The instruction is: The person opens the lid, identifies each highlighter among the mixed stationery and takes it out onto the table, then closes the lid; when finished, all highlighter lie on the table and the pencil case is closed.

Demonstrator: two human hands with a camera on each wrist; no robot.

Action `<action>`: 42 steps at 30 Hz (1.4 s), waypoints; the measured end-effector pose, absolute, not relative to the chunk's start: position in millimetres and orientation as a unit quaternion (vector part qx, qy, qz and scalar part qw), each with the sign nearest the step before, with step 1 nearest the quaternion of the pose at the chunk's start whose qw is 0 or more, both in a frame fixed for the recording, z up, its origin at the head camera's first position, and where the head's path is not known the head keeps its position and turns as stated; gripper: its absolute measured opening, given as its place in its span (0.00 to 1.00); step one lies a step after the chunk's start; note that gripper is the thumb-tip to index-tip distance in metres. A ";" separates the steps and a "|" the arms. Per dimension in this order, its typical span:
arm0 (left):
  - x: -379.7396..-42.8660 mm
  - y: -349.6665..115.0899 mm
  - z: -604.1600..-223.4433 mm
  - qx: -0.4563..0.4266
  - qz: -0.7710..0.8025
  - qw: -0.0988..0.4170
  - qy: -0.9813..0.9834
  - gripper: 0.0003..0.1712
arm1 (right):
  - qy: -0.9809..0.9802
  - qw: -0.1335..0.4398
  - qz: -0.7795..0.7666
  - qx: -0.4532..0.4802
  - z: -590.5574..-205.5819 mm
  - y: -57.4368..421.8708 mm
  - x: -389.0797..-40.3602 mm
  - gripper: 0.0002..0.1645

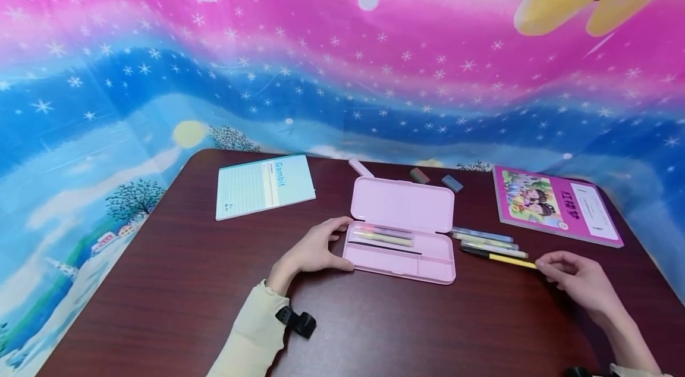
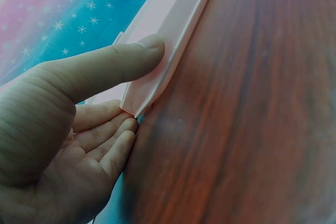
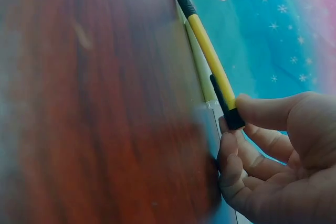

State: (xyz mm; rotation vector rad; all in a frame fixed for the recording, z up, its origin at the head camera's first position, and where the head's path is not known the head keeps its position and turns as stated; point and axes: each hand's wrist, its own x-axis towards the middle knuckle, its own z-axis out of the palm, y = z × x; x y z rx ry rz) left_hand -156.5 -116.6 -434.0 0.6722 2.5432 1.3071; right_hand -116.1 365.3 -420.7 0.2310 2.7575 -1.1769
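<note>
As the thumb and fingertips of the right hand (image 1: 580, 279) pinch a yellow-and-black pen (image 1: 511, 260) by its clip end, most of the barrel stands clear of them, toward nine to ten o'clock in the head view. The fingertips of the left hand (image 1: 313, 250) grip the nine o'clock end of a pink pencil case (image 1: 382, 259), with the thumb on its near wall and the fingers at its far corner.

The right hand reaches in from four o'clock, fingers bent; the left comes from about seven, thumb and fingers spread apart around the case end.

The pen's dark tip points away from the hand, toward the case, its long axis running between nine-thirty and three-thirty; whether it touches the table (image 1: 214, 282) I cannot tell. The case lies lengthwise from nine to three, lid open toward twelve, with several pens (image 1: 385, 238) in its far compartment.

Three lighter pens (image 1: 484, 241) lie just beside the case at three o'clock. Farther out, two small blocks (image 1: 452, 183) sit at one o'clock from the case, a pink book (image 1: 585, 206) at twelve from the right hand, and a pale notebook (image 1: 251, 189) between ten and eleven from the left.
</note>
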 end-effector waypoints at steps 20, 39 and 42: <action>-155.1 -116.5 -433.1 0.228 0.443 0.105 0.861 0.48 | 0.946 0.016 -0.321 0.044 -424.0 361.5 -127.5 0.20; -155.7 -116.6 -432.5 0.225 0.442 0.100 0.863 0.48 | 0.934 -0.021 -0.355 0.031 -400.9 361.7 -123.9 0.22; -155.4 -116.0 -432.8 0.224 0.442 0.100 0.863 0.48 | 0.917 -0.009 -0.400 0.014 -395.4 357.7 -126.2 0.23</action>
